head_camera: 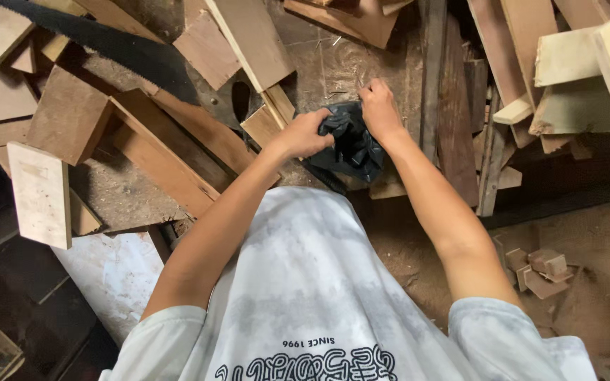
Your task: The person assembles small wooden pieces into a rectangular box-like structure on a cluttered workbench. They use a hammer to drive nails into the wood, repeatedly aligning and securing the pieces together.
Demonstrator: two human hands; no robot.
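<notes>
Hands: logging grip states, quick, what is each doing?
Left hand: closed on the black plastic bag.
Right hand: closed, pinching the bag's top edge.

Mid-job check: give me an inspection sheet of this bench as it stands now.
Surface: dusty wooden workbench, mostly covered.
Job's things: crumpled black plastic bag at the bench edge.
Clutter: wood offcuts all round; handsaw lying across them.
Grippers: left hand and right hand both grip the bag.
Cables: nothing seen.
Surroundings: sawdust floor with small wood blocks; pale board below the bench.
</notes>
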